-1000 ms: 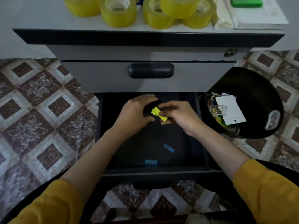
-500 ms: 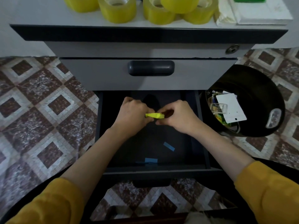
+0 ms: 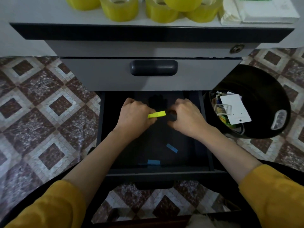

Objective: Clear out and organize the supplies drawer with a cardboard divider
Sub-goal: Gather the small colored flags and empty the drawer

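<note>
While pinched, yellow slip [image 3: 157,114], narrow, flat

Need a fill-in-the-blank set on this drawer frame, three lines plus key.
1. The left hand pinches a ____ paper strip, while the right hand grips a small dark object.
2. Two ____ paper scraps lie on the floor of the open drawer.
3. The white card sits in the black bin on the drawer's ____ side.

Missing words: yellow; blue; right.
</note>
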